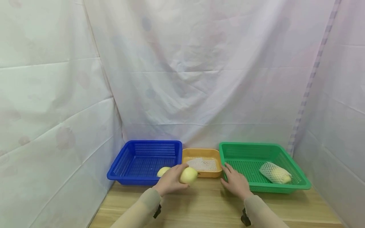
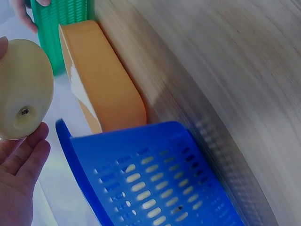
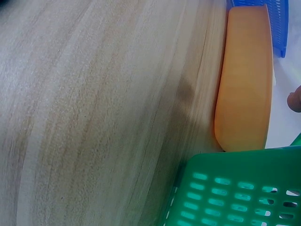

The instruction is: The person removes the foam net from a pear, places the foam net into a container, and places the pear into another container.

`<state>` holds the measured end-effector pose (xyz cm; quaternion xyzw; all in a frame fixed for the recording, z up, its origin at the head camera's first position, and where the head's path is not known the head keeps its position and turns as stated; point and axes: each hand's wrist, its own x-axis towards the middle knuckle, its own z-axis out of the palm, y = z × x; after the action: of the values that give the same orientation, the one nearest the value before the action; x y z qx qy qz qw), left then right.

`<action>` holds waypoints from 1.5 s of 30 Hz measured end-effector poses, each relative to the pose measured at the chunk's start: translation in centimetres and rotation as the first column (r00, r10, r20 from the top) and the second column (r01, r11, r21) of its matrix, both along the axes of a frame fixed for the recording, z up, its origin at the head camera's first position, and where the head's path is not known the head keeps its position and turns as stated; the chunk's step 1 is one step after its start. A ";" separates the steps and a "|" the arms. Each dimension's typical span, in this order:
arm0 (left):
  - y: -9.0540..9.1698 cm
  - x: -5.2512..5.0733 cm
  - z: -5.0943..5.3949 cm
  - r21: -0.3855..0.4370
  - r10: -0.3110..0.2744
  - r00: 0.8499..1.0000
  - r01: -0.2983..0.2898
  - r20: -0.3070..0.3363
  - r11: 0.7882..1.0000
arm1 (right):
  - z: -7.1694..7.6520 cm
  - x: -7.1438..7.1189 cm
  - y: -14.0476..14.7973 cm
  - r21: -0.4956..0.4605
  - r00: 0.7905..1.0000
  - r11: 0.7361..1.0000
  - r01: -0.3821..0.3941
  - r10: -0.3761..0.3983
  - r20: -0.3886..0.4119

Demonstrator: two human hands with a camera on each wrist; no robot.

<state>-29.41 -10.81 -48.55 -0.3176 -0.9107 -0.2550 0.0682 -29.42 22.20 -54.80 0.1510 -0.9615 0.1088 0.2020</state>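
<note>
My left hand [image 1: 171,181] holds a pale yellow pear [image 1: 188,175] above the front of the table, between the blue basket and the orange tray. In the left wrist view, fingers and thumb grip the pear [image 2: 26,89] at its sides, with a small dark dimple showing on it. Another yellow pear [image 1: 163,171] lies in the blue basket [image 1: 122,178], partly hidden behind that hand. My right hand [image 1: 236,183] is at the left front of the green basket [image 1: 265,189], fingers spread and holding nothing. White foam nets [image 1: 202,164] lie in the orange tray [image 1: 209,174].
Inside the green basket, at its right, lies a pale yellow fruit in a white foam net [image 1: 275,173]. The two baskets flank the orange tray on a wooden table [image 1: 199,209]. White cloth [image 1: 199,95] hangs behind and at both sides.
</note>
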 end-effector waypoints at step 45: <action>-3.0 -2.7 2.9 0.109 0.144 0.987 -0.151 0.070 0.983 | -0.1 0.0 0.0 0.004 1.000 1.000 0.014 -0.014 0.004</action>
<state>-32.09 -13.82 -45.66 -0.2369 -0.9173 -0.3106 0.0766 -29.39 22.19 -54.91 0.1443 -0.9633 0.1057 0.2004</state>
